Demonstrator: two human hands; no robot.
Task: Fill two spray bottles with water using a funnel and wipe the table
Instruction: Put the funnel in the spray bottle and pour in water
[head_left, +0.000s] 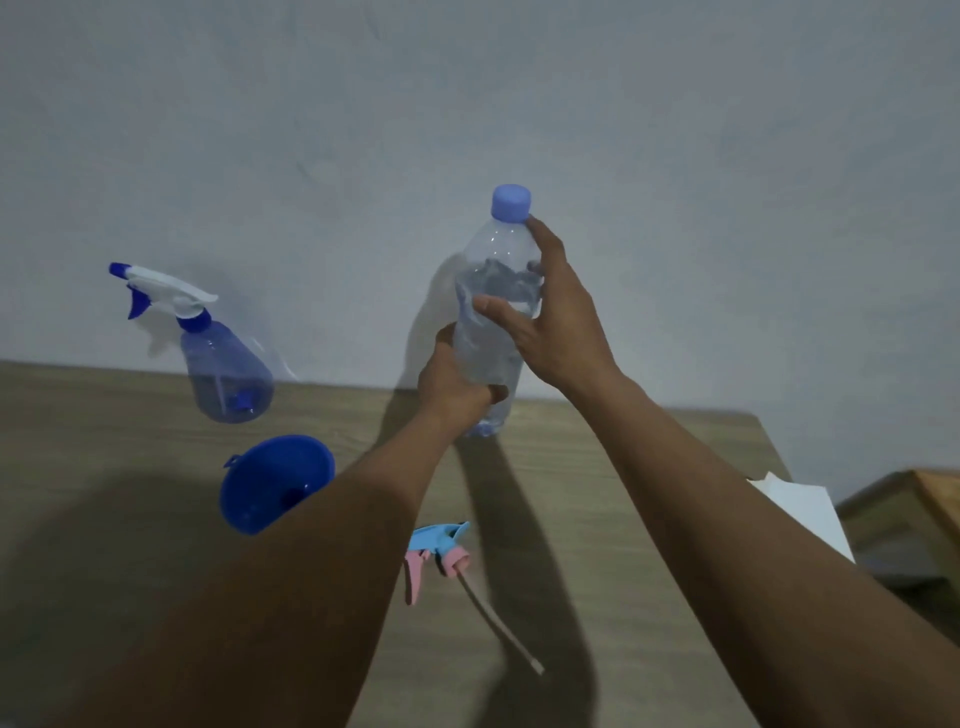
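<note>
L hand (457, 376) gripped water bottle (498, 249) low; R hand (558, 322) wrapped fingers (541, 235) round its shoulder under cap (511, 202). Prob heavy w/ water, thin walls squashy, slick, so hold mid-body.

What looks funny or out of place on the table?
The pink and blue spray head lies loose on the table, with its thin tube sticking out. It isn't screwed onto any bottle.
</note>
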